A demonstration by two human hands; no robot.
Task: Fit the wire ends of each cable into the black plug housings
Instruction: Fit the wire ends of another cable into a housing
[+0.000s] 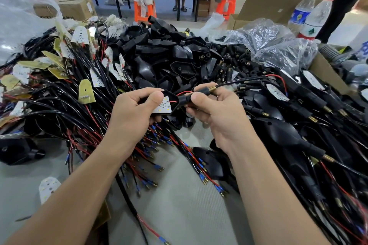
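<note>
My left hand [135,107] grips a black plug housing [173,99] with a small white LED board [163,105] lying in its open face. Thin red and black wires run from the board into the housing's neck [182,100]. My right hand [217,111] pinches that neck and a black stem with a brass threaded tip [210,89]. A black cable [239,81] leads from the tip away to the right, with a red wire [278,77] looping off it. Both hands are close together above the table's middle.
A heap of loose black housings [169,53] lies behind my hands. Cables with LED boards [65,89] pile up at the left, finished assemblies [298,129] at the right. Plastic bags of small black parts [264,45], two water bottles [310,16] and cardboard boxes [274,4] stand behind.
</note>
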